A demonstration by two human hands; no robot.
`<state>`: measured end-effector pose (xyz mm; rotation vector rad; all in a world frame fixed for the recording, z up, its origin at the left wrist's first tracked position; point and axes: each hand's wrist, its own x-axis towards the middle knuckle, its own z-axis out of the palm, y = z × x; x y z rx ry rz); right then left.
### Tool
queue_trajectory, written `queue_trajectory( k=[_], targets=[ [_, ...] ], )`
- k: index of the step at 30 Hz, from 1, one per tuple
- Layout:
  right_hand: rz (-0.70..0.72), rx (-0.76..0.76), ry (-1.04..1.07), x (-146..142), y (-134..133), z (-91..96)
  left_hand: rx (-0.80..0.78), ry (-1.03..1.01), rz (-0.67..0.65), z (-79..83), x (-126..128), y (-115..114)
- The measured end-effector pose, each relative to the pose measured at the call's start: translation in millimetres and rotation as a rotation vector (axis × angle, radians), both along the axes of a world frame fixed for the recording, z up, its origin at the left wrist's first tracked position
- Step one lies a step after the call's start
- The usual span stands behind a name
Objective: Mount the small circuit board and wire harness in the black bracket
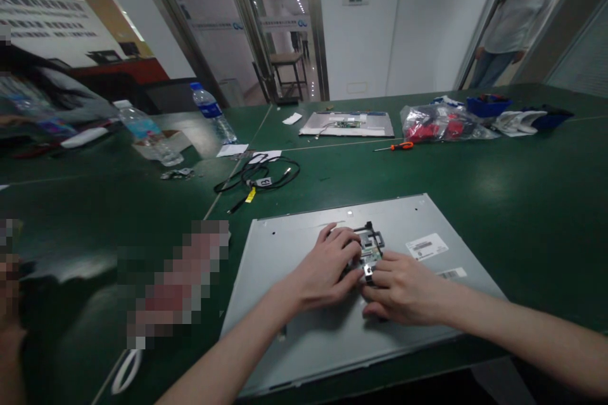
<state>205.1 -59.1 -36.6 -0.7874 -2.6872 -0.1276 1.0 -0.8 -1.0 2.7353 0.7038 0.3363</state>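
Note:
A large flat grey display panel lies back side up on the green table, with a small circuit board in a cut-out near its middle. My left hand bends over the board's left side, fingers curled and thumb close to them. From the right, my right hand reaches to the board's near edge with its fingers pressed together. Between the two hands shows a small silver and black piece, at the right fingertips. My fingers cover part of the board, and what they grip is hidden.
Beyond the panel lie a coiled black cable, an orange screwdriver, a smaller panel and a plastic bag with red things. Bottles stand at the left. A pixelated reddish object lies left. People are nearby.

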Motion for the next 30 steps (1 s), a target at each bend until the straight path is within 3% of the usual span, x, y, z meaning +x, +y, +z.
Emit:
queue_trajectory(
  k=[10, 30],
  targets=[
    [-0.01, 0.012, -0.015, -1.7, -0.4, -1.4, 0.014, -0.051, 0.098, -9.2, 6.1, -1.9],
    [-0.008, 0.001, -0.013, -1.3, -0.5, -1.6, 0.017, -0.085, 0.064, -5.9, 3.9, 3.3]
  ],
)
